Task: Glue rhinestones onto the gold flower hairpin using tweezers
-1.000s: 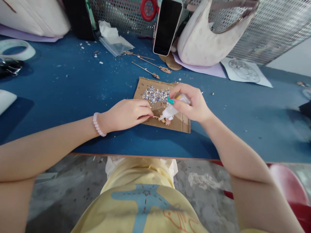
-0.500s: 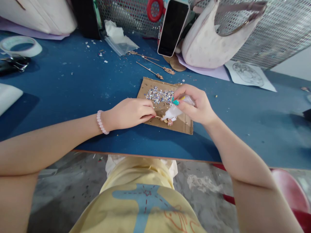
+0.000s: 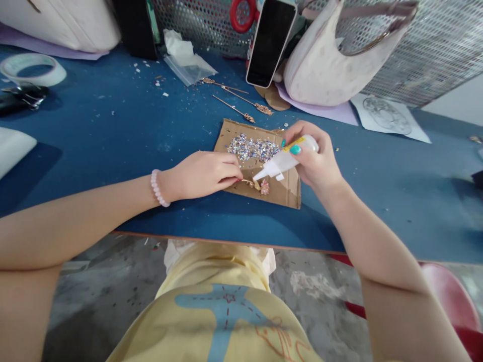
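Note:
My left hand (image 3: 211,173) is closed in a pinch on the thin stem of a gold hairpin (image 3: 256,185), whose ornamented end has a pink cluster. That end is over a piece of brown cardboard (image 3: 285,196). Between the fingers and thumb of my right hand (image 3: 315,156) is a white glue bottle (image 3: 285,160) with a yellow label. Its narrow nozzle points down to the left, close to the ornament; whether it touches, I cannot tell. A pile of small glittering rhinestones (image 3: 252,148) lies on the cardboard just behind the nozzle.
Several similar gold hairpins (image 3: 245,103) lie behind the cardboard, near a clear plastic bag (image 3: 190,70). A phone (image 3: 271,42) leans upright beside a pale handbag (image 3: 339,65). To the left are a tape roll (image 3: 33,70) and a black tool (image 3: 22,98).
My right hand has shifted slightly right and up, and the glue bottle's label and body show more now. My left hand has stayed nearly still on the hairpin.

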Tool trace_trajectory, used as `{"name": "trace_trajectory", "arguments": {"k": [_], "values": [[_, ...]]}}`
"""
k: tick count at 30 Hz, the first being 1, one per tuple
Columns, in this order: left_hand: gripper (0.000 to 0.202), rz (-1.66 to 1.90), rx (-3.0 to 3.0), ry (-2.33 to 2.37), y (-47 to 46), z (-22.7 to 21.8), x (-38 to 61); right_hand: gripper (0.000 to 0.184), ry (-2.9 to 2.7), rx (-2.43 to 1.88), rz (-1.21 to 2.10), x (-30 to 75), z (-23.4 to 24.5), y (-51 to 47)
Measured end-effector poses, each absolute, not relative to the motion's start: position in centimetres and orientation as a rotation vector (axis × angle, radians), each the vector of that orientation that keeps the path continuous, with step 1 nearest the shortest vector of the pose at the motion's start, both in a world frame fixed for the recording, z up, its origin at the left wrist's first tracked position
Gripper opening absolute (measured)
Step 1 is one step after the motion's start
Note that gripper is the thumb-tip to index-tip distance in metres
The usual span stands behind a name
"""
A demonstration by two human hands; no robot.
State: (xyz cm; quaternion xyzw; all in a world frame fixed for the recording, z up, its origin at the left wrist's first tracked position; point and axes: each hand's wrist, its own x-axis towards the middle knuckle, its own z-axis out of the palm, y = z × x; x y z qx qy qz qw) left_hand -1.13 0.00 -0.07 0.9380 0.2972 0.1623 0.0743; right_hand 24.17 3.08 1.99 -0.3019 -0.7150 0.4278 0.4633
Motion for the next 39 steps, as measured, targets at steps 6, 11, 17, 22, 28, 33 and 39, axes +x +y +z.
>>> {"name": "trace_trajectory", "arguments": {"k": [6, 11, 17, 22, 28, 33, 39], "values": [[0.023, 0.492, 2.81, 0.891, 0.0, -0.2, -1.1, 0.041, -1.567, -0.736, 1.352, 23.8, 1.6, 3.2], [0.023, 0.505, 2.811, 0.895, -0.1, -0.2, -1.0, 0.029, -1.578, -0.7, 1.375, 23.5, 1.6, 3.1], [0.021, 0.486, 2.827, 0.94, -0.6, 0.1, -0.7, 0.02, -1.552, -0.706, 1.386, 23.1, 2.5, 2.5], [0.023, 0.483, 2.85, 0.971, -1.7, 0.4, -0.2, 0.027, -1.434, -0.73, 1.401, 22.5, 3.0, 1.7], [0.026, 0.484, 2.852, 0.985, -2.8, 0.3, 0.4, 0.037, -1.426, -0.716, 1.404, 21.3, 3.5, 0.1], [0.025, 0.488, 2.851, 0.984, -2.9, 0.3, 0.4, 0.038, -1.435, -0.7, 1.372, 20.9, 2.8, 0.0], [0.024, 0.445, 2.845, 0.97, -2.9, 0.5, 0.5, 0.039, -1.382, -0.622, 1.381, 20.8, 2.3, 0.4]]}}
